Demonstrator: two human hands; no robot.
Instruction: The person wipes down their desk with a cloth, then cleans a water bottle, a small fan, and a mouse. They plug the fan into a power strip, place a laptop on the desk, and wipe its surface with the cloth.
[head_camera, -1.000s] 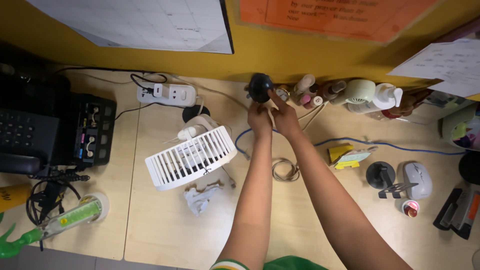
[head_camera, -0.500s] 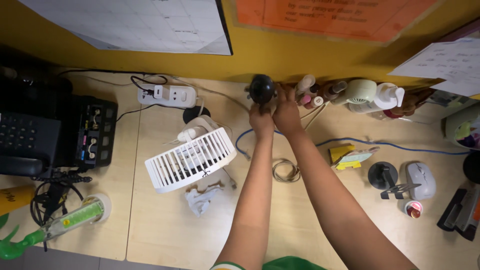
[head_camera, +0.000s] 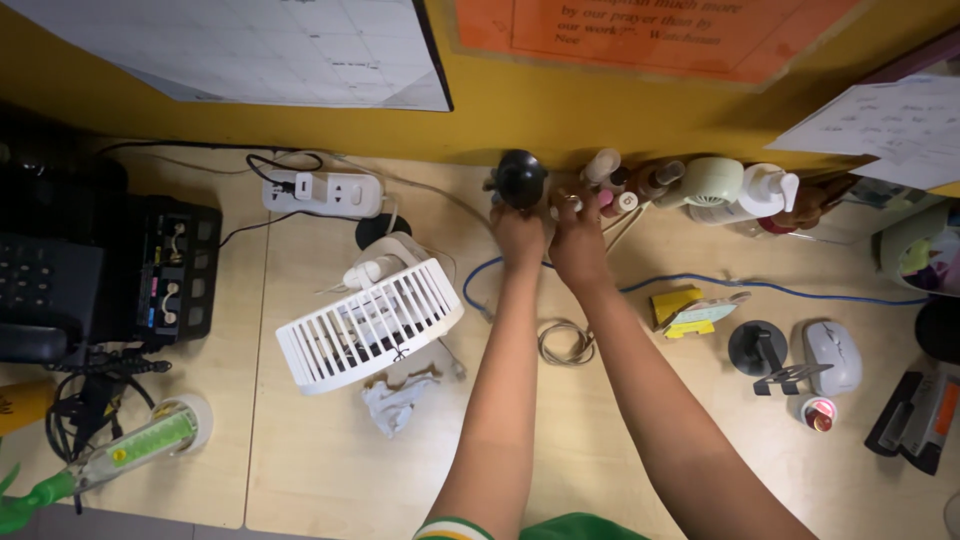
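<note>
We keep the left hand (head_camera: 518, 235) gripping the black ball (head_camera: 520, 179) low, while our right hand (head_camera: 577, 240) fingers the bottles (head_camera: 612, 182), careful not to topple them.

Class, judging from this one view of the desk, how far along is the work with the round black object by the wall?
Done: little shows as finished.

In hand: the left hand grips the round black object from below. The right hand reaches beside it toward the small bottles; its grip is unclear.

Left: the white fan, crumpled tissue and coiled cable lie loose on the desk.
</note>
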